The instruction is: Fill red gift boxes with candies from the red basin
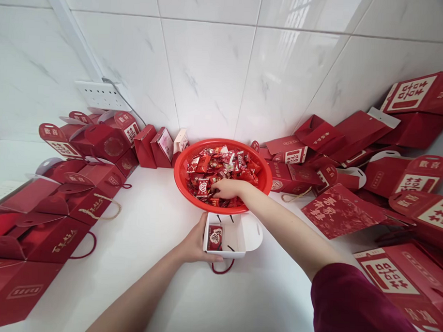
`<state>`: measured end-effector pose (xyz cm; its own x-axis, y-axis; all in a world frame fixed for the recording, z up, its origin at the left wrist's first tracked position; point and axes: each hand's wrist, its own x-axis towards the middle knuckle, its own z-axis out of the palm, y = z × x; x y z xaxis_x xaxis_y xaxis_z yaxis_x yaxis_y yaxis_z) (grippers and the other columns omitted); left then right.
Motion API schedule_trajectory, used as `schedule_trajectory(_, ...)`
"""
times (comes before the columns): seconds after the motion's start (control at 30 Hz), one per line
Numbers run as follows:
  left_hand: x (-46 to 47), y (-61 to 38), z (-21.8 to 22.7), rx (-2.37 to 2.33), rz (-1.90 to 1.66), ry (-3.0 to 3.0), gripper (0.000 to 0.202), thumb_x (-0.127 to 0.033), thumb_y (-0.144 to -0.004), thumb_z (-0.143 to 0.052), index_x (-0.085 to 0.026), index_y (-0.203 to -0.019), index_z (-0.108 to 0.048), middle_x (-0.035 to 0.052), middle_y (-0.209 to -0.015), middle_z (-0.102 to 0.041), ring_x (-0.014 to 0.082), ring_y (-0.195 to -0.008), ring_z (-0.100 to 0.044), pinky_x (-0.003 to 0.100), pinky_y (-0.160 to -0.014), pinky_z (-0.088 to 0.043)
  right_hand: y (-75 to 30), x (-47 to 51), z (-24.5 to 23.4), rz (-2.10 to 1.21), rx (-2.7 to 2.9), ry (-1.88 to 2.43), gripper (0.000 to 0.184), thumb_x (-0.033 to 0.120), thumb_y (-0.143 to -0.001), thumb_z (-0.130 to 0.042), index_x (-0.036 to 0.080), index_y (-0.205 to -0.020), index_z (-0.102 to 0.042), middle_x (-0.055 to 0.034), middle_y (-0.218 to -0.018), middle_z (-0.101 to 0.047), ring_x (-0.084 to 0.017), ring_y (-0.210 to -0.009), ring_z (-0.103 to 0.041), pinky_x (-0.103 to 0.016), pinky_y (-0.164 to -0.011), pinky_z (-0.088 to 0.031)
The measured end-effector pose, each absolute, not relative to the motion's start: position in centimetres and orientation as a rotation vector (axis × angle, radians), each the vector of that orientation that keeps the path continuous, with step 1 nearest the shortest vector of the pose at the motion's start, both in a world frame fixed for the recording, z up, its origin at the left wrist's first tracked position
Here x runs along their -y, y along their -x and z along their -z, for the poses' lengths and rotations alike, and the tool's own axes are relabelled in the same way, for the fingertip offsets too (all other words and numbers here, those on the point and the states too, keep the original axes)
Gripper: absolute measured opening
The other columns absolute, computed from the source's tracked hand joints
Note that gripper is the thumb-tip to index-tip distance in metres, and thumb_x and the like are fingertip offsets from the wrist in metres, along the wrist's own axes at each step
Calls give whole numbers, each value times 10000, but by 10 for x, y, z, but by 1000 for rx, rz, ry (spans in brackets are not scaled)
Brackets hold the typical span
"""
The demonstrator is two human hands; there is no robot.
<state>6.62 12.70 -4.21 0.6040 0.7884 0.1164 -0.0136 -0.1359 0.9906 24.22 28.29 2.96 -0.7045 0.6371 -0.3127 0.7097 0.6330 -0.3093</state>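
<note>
My left hand (195,240) grips the left side of an opened candy box (237,229), white inside, its lid flap folded out to the right. A dark red wrapped candy (215,237) lies in its left part, and a dark red cord handle (223,271) hangs out at the front. Just behind the box stands a red plastic basket (179,176) heaped with wrapped candies (225,161). My right hand (228,188) reaches into the heap, its fingers bent down among the candies. The fingertips are hidden, so whether they hold a candy does not show.
Rows of red gift boxes (102,142) line the left side. More red boxes (399,177) are piled on the right, some tilted. Small upright boxes (162,147) stand left of the basket against the tiled wall (206,73). A power strip (102,95) is on the wall.
</note>
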Motion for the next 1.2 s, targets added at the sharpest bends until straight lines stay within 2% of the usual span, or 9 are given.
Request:
schedule_trajectory(0.17, -127, -66, 43, -679, -791, -1583, 1053, -342, -591, -907, -230, -1419, -265, 144, -1355, -515, 345, -1247, -535, 475, -1042, -456, -243, -285, -29, 691, -2794, -1031, 216, 244, -922, -605, 203, -1079, -748, -48, -1111, -756, -183, -987, -687, -221, -855, -455)
schedule_trajectory(0.27, -128, -66, 43, -667, -796, -1578, 1067, -334, -595, -904, -243, -1430, -247, 139, -1374, -501, 344, -1264, -522, 480, -1058, -443, -242, -284, -31, 728, -2844, -1011, 198, 218, -941, -581, 189, -1031, -755, -53, -1083, -759, -178, -965, -678, -227, -871, -436)
schedule_trajectory(0.43, -127, -67, 42, -672, -792, -1570, 1070, -369, -599, -903, -248, -1436, -246, 140, -1367, -507, 352, -1255, -527, 489, -1048, -444, -240, -280, -38, 784, -2898, -1032, 210, 223, -973, -546, 148, -897, -727, -75, -939, -749, -172, -830, -641, -248, -805, -419)
schedule_trajectory(0.63, -127, -67, 42, -678, -786, -1557, 1090, -371, -590, -907, -244, -1446, -244, 141, -1357, -517, 356, -1242, -531, 486, -1032, -451, -240, -275, -44, 982, -2872, -1032, 245, 178, -974, -531, 148, -757, -641, -38, -760, -716, -149, -726, -657, -238, -753, -446)
schedule_trajectory(0.83, -127, -67, 41, -685, -773, -1558, 1093, -353, -594, -906, -236, -1451, -238, 151, -1369, -509, 361, -1254, -529, 501, -1047, -444, -242, -275, -47, 1231, -2811, -970, 263, 178, -997, -497, 153, -754, -595, -31, -758, -731, -137, -739, -702, -237, -762, -507)
schedule_trajectory(1.0, -127, -67, 41, -681, -773, -1550, 1169, -360, -596, -907, -246, -1492, -166, 155, -1357, -514, 361, -1245, -535, 500, -1034, -457, -241, -274, -43, 1319, -2743, -980, 241, 216, -1019, -459, 136, -895, -650, -52, -837, -763, -143, -746, -708, -244, -712, -532)
schedule_trajectory(1.1, -128, -66, 41, -708, -771, -1588, 1210, -349, -580, -915, -254, -1506, -142, 154, -1368, -503, 366, -1252, -528, 505, -1041, -454, -239, -275, -37, 1275, -2721, -979, 174, 256, -978, -550, 145, -966, -683, -28, -820, -762, -140, -694, -689, -237, -665, -514)
schedule_trajectory(1.2, -128, -65, 42, -733, -768, -1619, 1252, -336, -571, -918, -258, -1521, -106, 156, -1383, -495, 373, -1262, -523, 512, -1060, -441, -237, -276, -34, 1150, -2776, -959, 120, 273, -883, -677, 157, -868, -704, -12, -796, -745, -143, -700, -656, -227, -657, -467)
